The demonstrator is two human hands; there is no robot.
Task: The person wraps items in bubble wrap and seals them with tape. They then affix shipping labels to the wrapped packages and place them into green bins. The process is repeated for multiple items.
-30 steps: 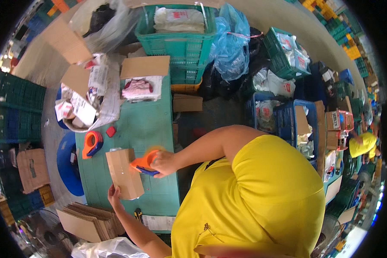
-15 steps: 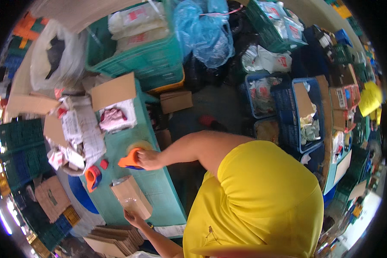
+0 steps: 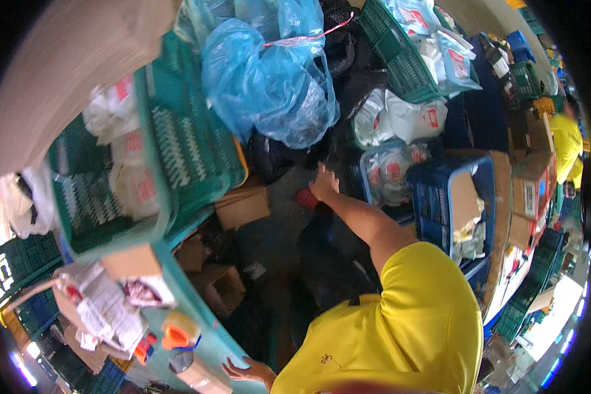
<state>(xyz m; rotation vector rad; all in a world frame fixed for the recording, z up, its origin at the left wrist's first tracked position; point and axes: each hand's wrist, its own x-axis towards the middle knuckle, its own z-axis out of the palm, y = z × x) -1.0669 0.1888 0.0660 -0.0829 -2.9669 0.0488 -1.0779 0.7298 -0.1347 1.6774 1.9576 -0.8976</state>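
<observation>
My left hand (image 3: 249, 372) is open at the table's near edge, fingers spread and holding nothing. Beside it on the teal table (image 3: 194, 308) lies a small brown cardboard box (image 3: 202, 375). An orange tape dispenser (image 3: 177, 333) rests behind the box, with a second, red-orange dispenser (image 3: 144, 349) to its left. My right hand (image 3: 323, 184) reaches out over the dark floor, empty, with its fingers apart. It is just below a big blue plastic bag (image 3: 269, 85) and left of a blue basket (image 3: 368, 174) of packed bags, apparently touching neither.
Green crates (image 3: 190, 144) holding white packets rise behind the table. A larger blue basket (image 3: 433, 210) stands at right beside brown cartons (image 3: 532, 177). An open carton (image 3: 220, 289) sits under the table's edge. Another person in yellow (image 3: 565, 148) is at far right.
My right hand has let go of the orange tape dispenser and swung right, away from the table. My left hand has come off the small box. The view has turned right.
</observation>
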